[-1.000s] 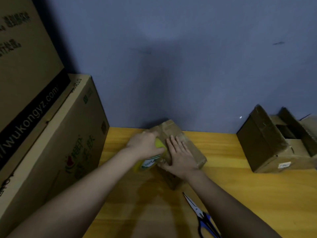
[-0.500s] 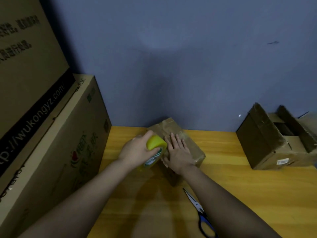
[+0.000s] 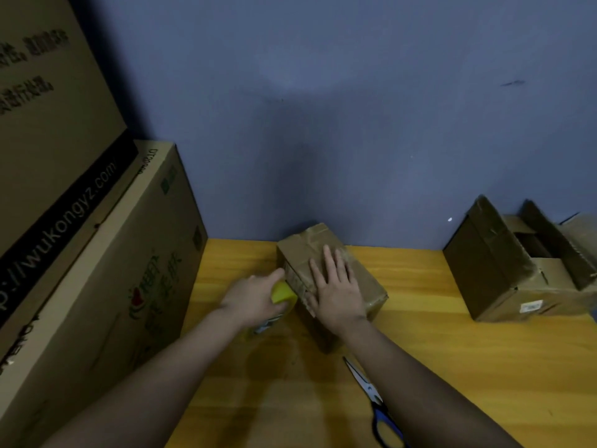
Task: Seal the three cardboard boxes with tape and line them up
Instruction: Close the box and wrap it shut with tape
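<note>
Left grip [image 3: 255, 295] clamped on yellow tape roll [image 3: 282, 292] (beside small box [image 3: 361, 279]), right grip [image 3: 336, 295] flat on top.

Head-worn view, forward and down

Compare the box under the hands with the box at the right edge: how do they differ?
The middle box has its flaps closed; the right box has its flaps standing open. The right hand presses on the middle box; nothing touches the right box. Both are brown cardboard on the wooden table.
</note>
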Demonstrator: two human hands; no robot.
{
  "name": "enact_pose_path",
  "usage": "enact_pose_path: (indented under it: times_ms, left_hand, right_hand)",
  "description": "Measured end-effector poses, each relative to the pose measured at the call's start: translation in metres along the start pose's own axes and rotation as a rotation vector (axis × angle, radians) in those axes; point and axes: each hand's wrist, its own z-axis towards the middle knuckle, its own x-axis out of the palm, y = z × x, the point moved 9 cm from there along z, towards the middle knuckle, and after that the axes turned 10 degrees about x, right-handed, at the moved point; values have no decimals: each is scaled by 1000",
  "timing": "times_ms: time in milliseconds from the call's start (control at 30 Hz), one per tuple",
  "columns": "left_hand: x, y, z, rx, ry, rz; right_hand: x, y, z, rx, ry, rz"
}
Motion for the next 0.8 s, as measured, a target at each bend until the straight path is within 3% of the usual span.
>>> enact_pose_path:
  times_ms: [100, 200, 333, 533, 700, 800]
  left_hand:
    - [4, 2, 2, -14, -20, -48]
    - [9, 3, 3, -34, -38, -80]
    - [15, 5, 2, -63, -44, -126]
    - [23, 9, -1, -76, -41, -312]
    - [-5, 11, -5, -91, -168, -392]
    - [-38, 2, -2, -39, -222, -349]
  right_hand:
    - [-2, 14, -6, -30, -76, -3]
    - [12, 25, -11, -100, -38, -50]
    - [15, 24, -16, -71, -4, -130]
    - [9, 9, -11, 69, 78, -26]
    - [-19, 3, -6, 93, 51, 124]
    - [-16, -7, 7, 156, 27, 420]
